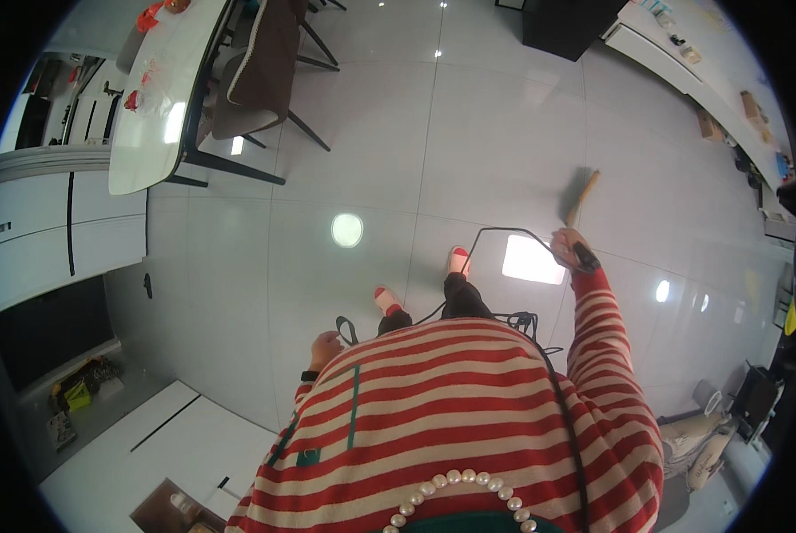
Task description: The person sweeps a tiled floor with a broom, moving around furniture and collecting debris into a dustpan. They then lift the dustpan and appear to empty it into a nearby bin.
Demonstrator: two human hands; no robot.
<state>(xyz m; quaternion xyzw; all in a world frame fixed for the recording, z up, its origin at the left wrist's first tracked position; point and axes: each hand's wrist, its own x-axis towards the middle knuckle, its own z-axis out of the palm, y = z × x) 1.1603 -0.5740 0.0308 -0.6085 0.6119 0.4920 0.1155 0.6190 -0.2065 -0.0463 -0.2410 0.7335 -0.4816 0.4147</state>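
My right hand (pixel 570 245), out in front at the right, is closed around one end of a tan, tapered stick-like object (pixel 584 194), perhaps wooden. A black device (pixel 585 257) is strapped at that wrist. From there a thin black cable (pixel 504 229) arcs left and down towards my legs. My left hand (pixel 325 349) hangs low at my left side, partly hidden by my striped top, with a black band (pixel 310 376) at the wrist. Beside its fingers a black loop (pixel 347 329) sticks out; whether the fingers grip it is unclear.
Glossy grey floor tiles (pixel 365 160) lie before my feet in pink slippers (pixel 458 261). A white-topped table (pixel 146 143) and brown chairs (pixel 255 86) stand at the upper left. White cabinets (pixel 31 233) line the left. A long white counter (pixel 678 66) runs along the upper right.
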